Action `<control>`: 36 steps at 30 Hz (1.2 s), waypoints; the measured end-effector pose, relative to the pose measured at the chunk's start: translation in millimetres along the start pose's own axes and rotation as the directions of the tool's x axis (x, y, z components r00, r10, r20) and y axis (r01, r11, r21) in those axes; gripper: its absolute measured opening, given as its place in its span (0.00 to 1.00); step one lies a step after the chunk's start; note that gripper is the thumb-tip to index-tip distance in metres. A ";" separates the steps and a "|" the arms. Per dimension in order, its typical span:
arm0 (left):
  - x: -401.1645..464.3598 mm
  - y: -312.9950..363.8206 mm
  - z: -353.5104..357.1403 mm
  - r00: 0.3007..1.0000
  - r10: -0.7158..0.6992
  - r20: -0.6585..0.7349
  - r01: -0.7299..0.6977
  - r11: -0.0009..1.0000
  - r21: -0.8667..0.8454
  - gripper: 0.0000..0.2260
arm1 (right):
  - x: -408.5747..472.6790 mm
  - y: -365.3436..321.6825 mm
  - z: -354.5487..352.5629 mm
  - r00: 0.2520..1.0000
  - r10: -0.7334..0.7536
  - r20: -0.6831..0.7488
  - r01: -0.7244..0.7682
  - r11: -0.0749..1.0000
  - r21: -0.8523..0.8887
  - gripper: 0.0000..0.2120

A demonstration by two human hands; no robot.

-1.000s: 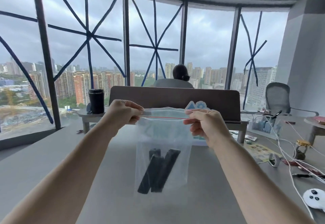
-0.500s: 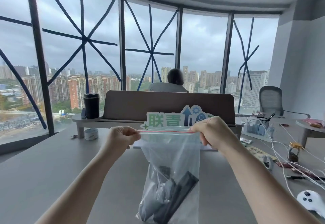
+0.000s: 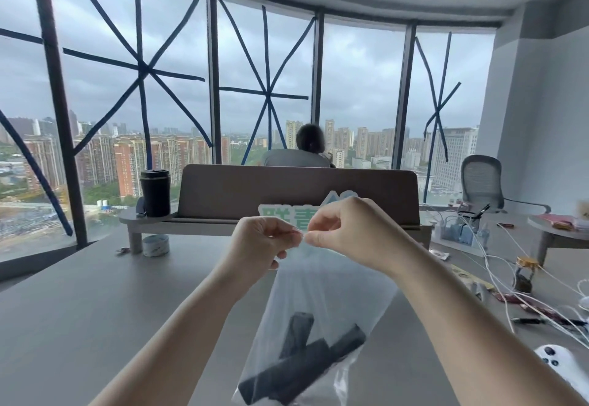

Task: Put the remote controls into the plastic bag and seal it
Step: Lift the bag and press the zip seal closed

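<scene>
Plastic bag (image 3: pixel 322 303) hangs above the desk (image 3: pixel 95 310); black remote controls (image 3: pixel 302 361), at least 2, lie crossed at its bottom. Left hand (image 3: pixel 258 243) and right hand (image 3: pixel 347 233) both pinch the top edge, fingertips almost touching. 0.5 s ago the hands held the strip at opposite ends; they have since closed toward the middle. Judgement: zip is being pressed shut along its length; loading done, seal nearly complete. Whether the strip is fully closed cannot be told.
</scene>
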State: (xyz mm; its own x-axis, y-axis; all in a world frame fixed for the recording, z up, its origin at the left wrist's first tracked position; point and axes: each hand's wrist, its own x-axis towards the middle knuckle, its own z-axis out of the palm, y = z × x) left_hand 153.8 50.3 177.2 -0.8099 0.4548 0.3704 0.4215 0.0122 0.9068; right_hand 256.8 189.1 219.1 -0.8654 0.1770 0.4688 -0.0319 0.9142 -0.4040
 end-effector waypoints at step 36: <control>18.7 -17.0 -17.7 0.937 0.088 -0.337 -0.114 0.992 -0.058 0.07 | -3.2 39.3 19.9 0.994 0.090 -0.056 -0.097 0.984 -0.151 0.05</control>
State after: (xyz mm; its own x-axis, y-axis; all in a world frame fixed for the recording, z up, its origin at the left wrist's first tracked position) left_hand 124.2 42.8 172.3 -0.8597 0.1269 0.4948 0.4866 -0.0912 0.8688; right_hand 248.4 217.2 186.1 -0.8354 0.2786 0.4738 0.1282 0.9370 -0.3248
